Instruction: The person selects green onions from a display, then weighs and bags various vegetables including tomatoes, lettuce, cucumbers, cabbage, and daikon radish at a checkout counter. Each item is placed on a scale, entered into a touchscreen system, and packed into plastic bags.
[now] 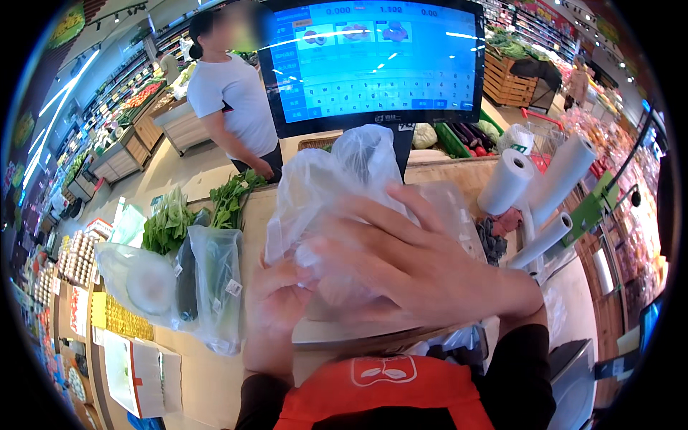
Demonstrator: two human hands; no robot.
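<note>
A clear plastic bag [309, 185] bulges up over the metal pan of a weighing scale [443, 201], its contents hard to make out. My left hand [277, 298] pinches the gathered plastic at the bag's near side. Across the front of the bag lies my right hand [424, 258], blurred, with its back towards me and its fingers spread. Whether its thumb grips the plastic is hidden. Behind the bag stands the scale's lit touchscreen [371, 59], showing produce pictures and a keyboard.
Bagged vegetables [215, 279] and leafy greens [169, 220] lie at the left on the wooden counter [215, 387]. A white carton [142, 371] is nearer me. Plastic bag rolls [506, 183] stand at the right. A person [234, 102] stands across the counter.
</note>
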